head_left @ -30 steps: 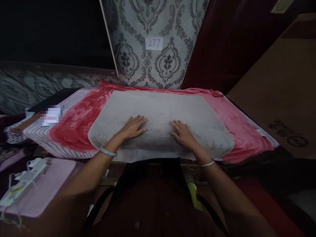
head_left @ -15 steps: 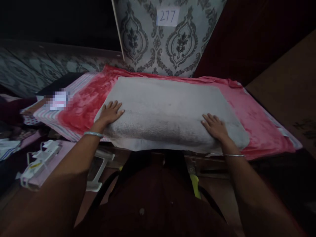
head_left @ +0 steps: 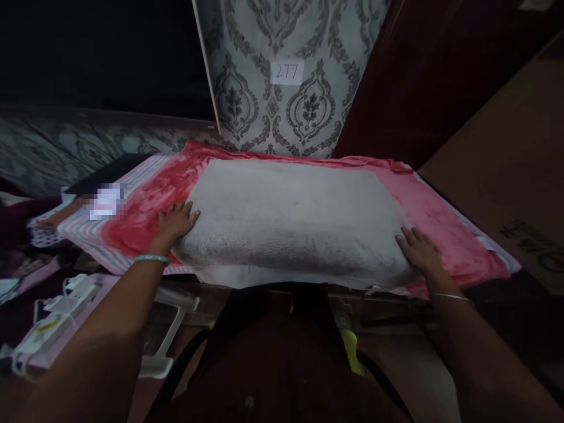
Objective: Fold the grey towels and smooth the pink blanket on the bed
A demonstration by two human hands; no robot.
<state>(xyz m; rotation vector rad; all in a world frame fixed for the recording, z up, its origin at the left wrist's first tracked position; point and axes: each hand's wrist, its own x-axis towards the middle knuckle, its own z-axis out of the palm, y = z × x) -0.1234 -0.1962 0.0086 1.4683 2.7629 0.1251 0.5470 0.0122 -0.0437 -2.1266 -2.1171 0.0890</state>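
A pale grey, fuzzy-fronted cloth (head_left: 291,200) lies spread out in front of me, its near part darker and textured. Beneath it is a red and pink plush blanket (head_left: 145,217). My left hand (head_left: 177,221) rests with spread fingers at the left edge of the grey cloth, partly over the red blanket. At the cloth's right edge my right hand (head_left: 419,251) lies flat, fingers apart, its wrist side over the pink part. A whitish layer (head_left: 247,276) shows under the cloth's near edge.
A white power strip (head_left: 57,320) with cords sits at the lower left. Behind stand a dark screen (head_left: 106,59) and a patterned wall with a paper (head_left: 287,71) reading 277. A cardboard box (head_left: 506,170) is on the right. Clothes (head_left: 39,264) are heaped at far left.
Both hands have moved outward, the left one leftward and the right one rightward, to the side edges of the grey cloth. The camera view has tilted upward slightly.
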